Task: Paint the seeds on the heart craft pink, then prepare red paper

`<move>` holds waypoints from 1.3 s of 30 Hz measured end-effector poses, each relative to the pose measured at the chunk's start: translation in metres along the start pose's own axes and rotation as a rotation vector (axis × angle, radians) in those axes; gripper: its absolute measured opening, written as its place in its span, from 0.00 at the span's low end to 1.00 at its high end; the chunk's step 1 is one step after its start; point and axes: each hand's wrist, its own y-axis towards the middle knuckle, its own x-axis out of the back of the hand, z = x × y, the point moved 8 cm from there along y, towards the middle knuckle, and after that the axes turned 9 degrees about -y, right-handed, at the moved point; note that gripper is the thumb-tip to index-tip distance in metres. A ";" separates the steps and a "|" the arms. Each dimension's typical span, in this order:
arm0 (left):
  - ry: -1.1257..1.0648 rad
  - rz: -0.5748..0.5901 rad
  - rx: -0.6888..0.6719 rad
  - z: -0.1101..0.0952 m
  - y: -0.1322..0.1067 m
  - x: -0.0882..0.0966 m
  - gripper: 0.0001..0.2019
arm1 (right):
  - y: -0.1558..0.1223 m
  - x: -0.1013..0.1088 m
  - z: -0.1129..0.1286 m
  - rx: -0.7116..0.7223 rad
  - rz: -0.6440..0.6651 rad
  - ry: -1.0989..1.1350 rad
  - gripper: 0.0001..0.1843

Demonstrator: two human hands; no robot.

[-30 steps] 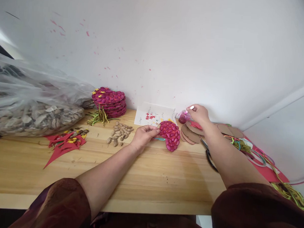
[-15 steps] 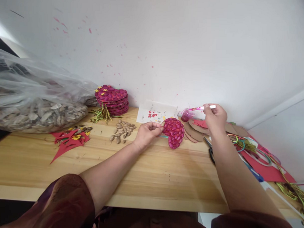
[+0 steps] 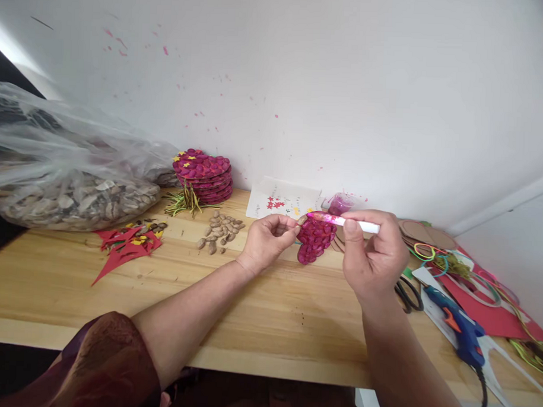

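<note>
My left hand (image 3: 270, 242) is closed in a pinch at the left edge of a magenta, shell-covered piece (image 3: 315, 239) held just above the table. At its upper left corner one tan shell (image 3: 302, 220) shows without paint. My right hand (image 3: 376, 254) grips a white-handled paintbrush (image 3: 360, 225). The brush's pink-stained tip points left and meets the piece near that tan shell; whether it touches cannot be told. Behind the brush, a small jar of pink paint (image 3: 340, 203) stands by the wall.
On the left lie a plastic bag of shells (image 3: 75, 199), red paper scraps (image 3: 127, 252), a stack of magenta pieces (image 3: 205, 177) and loose tan shells (image 3: 219, 230). A marked white sheet (image 3: 258, 203) lies behind. To the right are scissors (image 3: 411, 294), a blue glue gun (image 3: 460, 329) and cardboard (image 3: 424, 234).
My right hand has come left and down from the paint jar, bringing the brush to the piece. My left hand still holds the piece, now tilted. The glue gun has come into fuller view.
</note>
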 end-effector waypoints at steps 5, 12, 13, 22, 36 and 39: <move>0.040 -0.008 -0.021 -0.004 -0.004 -0.003 0.12 | -0.008 0.003 -0.007 -0.003 -0.004 0.030 0.04; 0.075 -0.014 -0.033 -0.006 -0.008 -0.004 0.11 | -0.006 0.011 -0.008 -0.005 -0.013 0.003 0.03; 0.074 -0.013 -0.036 -0.006 -0.008 -0.004 0.11 | -0.006 0.011 -0.008 -0.005 -0.008 0.002 0.03; 0.087 -0.007 -0.054 -0.006 -0.010 -0.005 0.11 | -0.007 0.006 -0.004 0.009 0.012 -0.009 0.04; 0.100 0.004 -0.079 -0.006 -0.010 -0.006 0.10 | -0.006 0.007 0.005 0.071 0.054 -0.036 0.07; 0.087 0.000 -0.072 -0.007 -0.010 -0.006 0.11 | -0.006 0.009 0.001 0.052 0.032 -0.040 0.06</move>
